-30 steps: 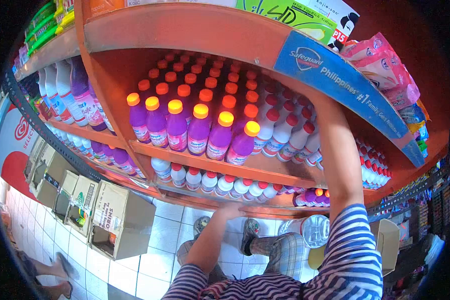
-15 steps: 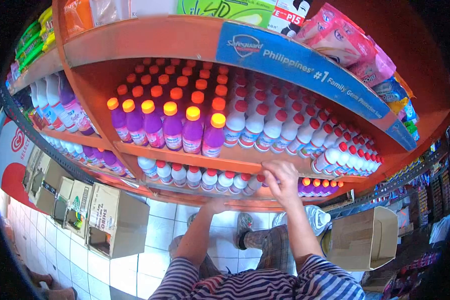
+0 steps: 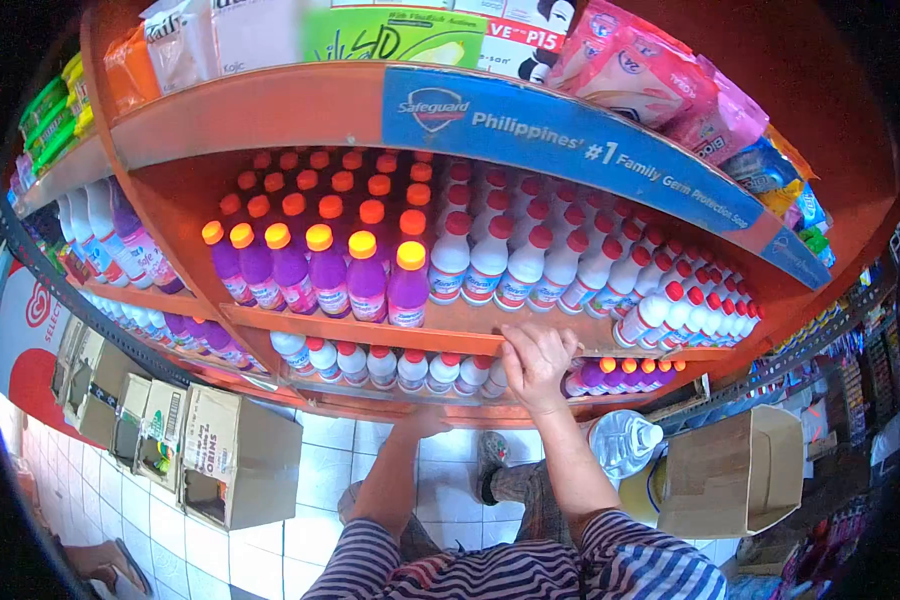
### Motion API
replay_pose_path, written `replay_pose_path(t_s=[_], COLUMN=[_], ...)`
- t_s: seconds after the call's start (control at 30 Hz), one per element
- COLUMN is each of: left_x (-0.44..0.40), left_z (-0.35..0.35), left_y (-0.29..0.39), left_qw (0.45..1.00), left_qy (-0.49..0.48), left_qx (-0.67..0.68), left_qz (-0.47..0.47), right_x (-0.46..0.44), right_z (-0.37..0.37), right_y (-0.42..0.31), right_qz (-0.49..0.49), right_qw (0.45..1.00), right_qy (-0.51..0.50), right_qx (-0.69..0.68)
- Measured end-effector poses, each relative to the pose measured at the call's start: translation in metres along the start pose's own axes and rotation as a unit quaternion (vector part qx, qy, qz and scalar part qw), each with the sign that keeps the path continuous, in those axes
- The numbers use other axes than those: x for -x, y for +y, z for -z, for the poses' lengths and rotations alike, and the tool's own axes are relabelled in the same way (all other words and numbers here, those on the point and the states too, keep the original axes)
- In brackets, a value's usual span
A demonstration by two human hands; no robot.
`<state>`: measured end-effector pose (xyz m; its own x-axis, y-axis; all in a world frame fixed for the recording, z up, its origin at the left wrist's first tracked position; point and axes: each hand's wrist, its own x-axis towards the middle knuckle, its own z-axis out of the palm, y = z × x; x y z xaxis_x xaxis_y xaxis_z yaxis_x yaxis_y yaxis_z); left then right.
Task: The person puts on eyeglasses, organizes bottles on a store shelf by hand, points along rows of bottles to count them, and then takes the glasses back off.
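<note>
- Risk, toppling: the front white bottles (image 3: 522,268) are standing near the front edge of the shelf (image 3: 370,333); a knuckle catching one could be tipping it over that edge.
- Risk, chain fall: the bottles on the shelf are standing in tight rows, so one bottle pushed askew could be unseating its neighbors.
- Risk, blocked access: the sign (image 3: 510,135) is overhanging the bottles above the shelf; a reaching arm could be scraping it or the rear caps.
- Risk, footing: a jug (image 3: 623,443) and an open carton (image 3: 715,480) are standing on the floor below the shelf, to the right of the legs; a sideways step could be striking either.
- Right hand (image 3: 537,368): fingers are lying loosely bent over the shelf edge, grasping no bottle.
- Left hand (image 3: 425,420): it is resting near a ledge below the shelf; blur is hiding the fingers, so their state is not determinable.
- Location: the white bottles are occupying the center and right of the shelf, beside the purple bottles (image 3: 328,280).
- Appearance: they are showing white bodies, red caps and blue-and-red labels. Those at the shelf's right are appearing tilted; lens distortion may be causing this.
</note>
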<state>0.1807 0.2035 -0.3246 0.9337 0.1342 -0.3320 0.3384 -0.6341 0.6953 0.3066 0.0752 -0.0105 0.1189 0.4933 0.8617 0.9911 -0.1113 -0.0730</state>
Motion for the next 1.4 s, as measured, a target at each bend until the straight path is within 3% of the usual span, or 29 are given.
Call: replay_pose_path(t_s=[0.13,0.23,0.43,0.53,0.63,0.77,0.83,0.93,1.07,1.13,1.23,1.4], left_x=[0.003,0.002,-0.003,-0.005,-0.006,0.014,0.053,0.055,0.103,0.127,0.139,0.128], left_z=[0.004,-0.005,-0.002,-0.003,-0.018,-0.003,0.038,0.023,0.051,0.058,0.045,0.039], left_y=[-0.002,-0.010,-0.002,0.001,-0.018,0.011,0.088,0.085,0.120,0.116,0.080,0.071], left_qw=[0.999,0.996,0.998,0.992,0.989,0.997,0.998,0.997,0.988,0.970,0.958,0.980], left_qy=[-0.026,0.062,0.004,0.009,0.067,-0.017,-0.028,0.063,0.073,0.126,0.205,0.099], left_qx=[-0.020,-0.027,-0.044,-0.096,-0.091,-0.069,-0.041,-0.009,0.114,0.171,0.169,0.119], left_qz=[0.025,-0.062,-0.037,-0.087,-0.095,0.019,0.024,0.049,0.072,0.116,0.112,0.127], right_x=[0.001,0.004,0.013,0.012,0.014,0.014,0.012,0.011,0.011,0.012,0.015,0.014], right_z=[0.001,-0.001,-0.007,-0.005,-0.005,-0.003,-0.001,0.000,0.004,0.002,-0.001,0.000], right_y=[0.001,0.005,0.011,0.010,0.011,0.010,0.010,0.010,0.009,0.009,0.010,0.008], right_qz=[0.005,0.015,0.022,0.023,0.024,0.021,0.024,0.026,0.025,0.026,0.023,0.014], right_qw=[1.000,1.000,0.999,0.999,0.998,0.999,0.999,0.999,0.998,0.998,0.999,0.999], right_qy=[-0.007,-0.008,-0.026,-0.017,-0.027,-0.027,-0.022,-0.020,-0.028,-0.026,-0.022,-0.016], right_qx=[0.014,0.017,0.032,0.040,0.048,0.042,0.037,0.033,0.045,0.044,0.043,0.035])
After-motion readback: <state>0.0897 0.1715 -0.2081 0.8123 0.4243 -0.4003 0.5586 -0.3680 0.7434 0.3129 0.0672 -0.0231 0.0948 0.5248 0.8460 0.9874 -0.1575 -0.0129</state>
